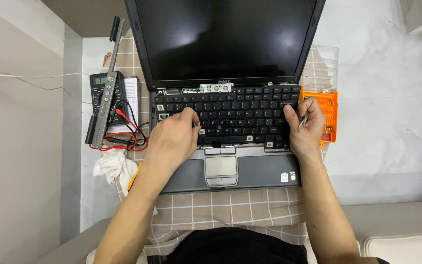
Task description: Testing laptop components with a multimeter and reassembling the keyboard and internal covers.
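Both forearms reach forward over an open laptop (230, 166). The left hand (174, 139) lies palm down, fingers curled together on its keyboard (240, 115). The right hand (306, 124) grips the keyboard's right edge, fingers closed around a thin metal tool (302, 122).

Black keyboard (230, 117), loose in open laptop (221, 73)

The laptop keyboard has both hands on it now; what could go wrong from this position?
1. The keyboard already has some keys missing; the left hand pressing on it could dislodge more.
2. The right hand holds a thin metal tool near the keys, which might scratch them or slip.
3. The multimeter leads lie tangled beside the laptop and could snag a forearm.
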